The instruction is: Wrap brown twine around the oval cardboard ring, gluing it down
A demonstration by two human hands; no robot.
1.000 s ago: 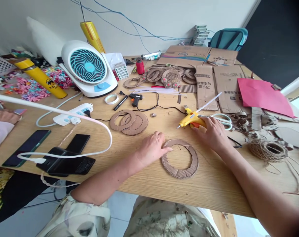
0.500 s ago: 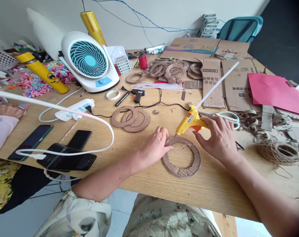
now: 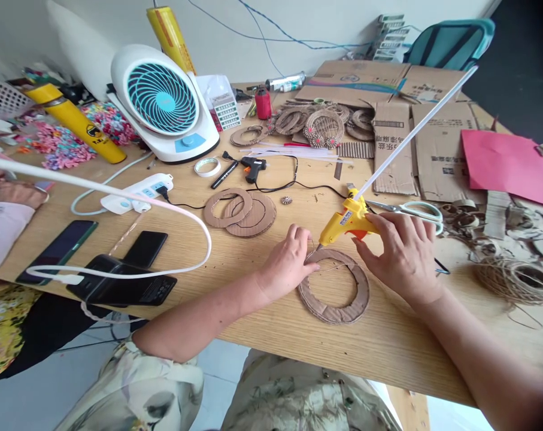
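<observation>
My right hand (image 3: 403, 254) grips a yellow glue gun (image 3: 345, 221) by its handle, with a long clear glue stick (image 3: 419, 129) rising from its back. The nozzle points down at the upper left edge of a cardboard ring (image 3: 360, 293), which lies flat on the wooden table. My left hand (image 3: 289, 263) is closed at that same edge, its thumb on the ring and a thin twine pinched at the fingertips. A loose strand of the twine crosses the ring's opening.
Scissors (image 3: 417, 209) and a twine coil (image 3: 516, 278) lie to the right. Cardboard discs (image 3: 257, 215), a black glue gun (image 3: 254, 169), a power strip (image 3: 139, 193) and a fan (image 3: 163, 102) stand or lie left and behind. Another person's hand (image 3: 20, 194) rests at far left.
The camera view has shifted slightly, so most things sit a little differently in frame. Both hands, the glue gun and the ring keep nearly the same arrangement.
</observation>
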